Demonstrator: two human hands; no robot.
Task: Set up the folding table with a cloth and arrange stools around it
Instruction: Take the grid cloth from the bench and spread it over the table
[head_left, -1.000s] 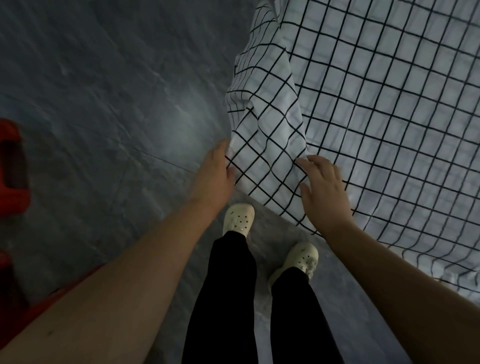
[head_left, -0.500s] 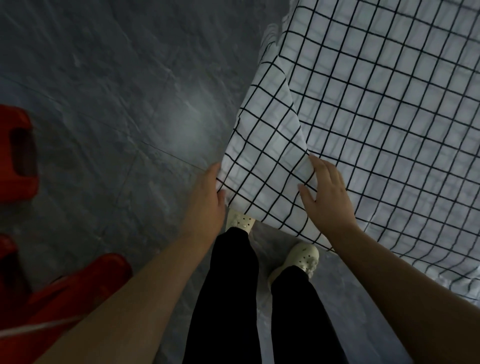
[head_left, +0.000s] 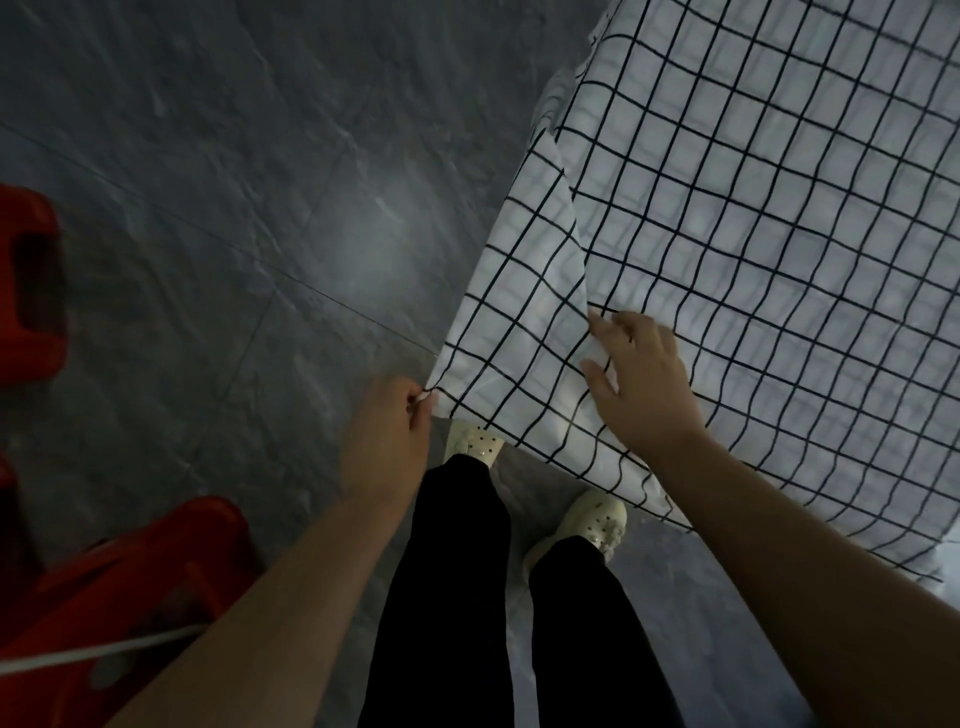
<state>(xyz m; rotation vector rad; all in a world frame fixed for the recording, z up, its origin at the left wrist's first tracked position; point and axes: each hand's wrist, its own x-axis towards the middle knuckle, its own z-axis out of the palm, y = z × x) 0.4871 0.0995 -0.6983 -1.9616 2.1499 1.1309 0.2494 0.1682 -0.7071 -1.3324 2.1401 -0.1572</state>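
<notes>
A white cloth (head_left: 753, 249) with a black grid covers the table on the right, and its near corner hangs over the edge toward me. My left hand (head_left: 395, 436) pinches the very tip of that hanging corner and holds it out to the left, above my feet. My right hand (head_left: 639, 384) rests on the cloth with fingers spread, its fingertips at the foot of a fold that runs up along the table's corner. The table itself is hidden under the cloth. Two red plastic stools stand on the floor to my left, one (head_left: 31, 280) at the edge, one (head_left: 130, 582) nearer me.
Grey stone-look floor tiles (head_left: 234, 208) fill the left and upper middle. My legs in black trousers and pale clogs (head_left: 475, 441) stand just below the cloth corner. A white cord (head_left: 104, 652) crosses the nearer red stool.
My left hand has taken the cloth's corner tip and drawn it out to the left, flattening the hanging flap. My right hand stayed on the cloth. More of the red stools shows.
</notes>
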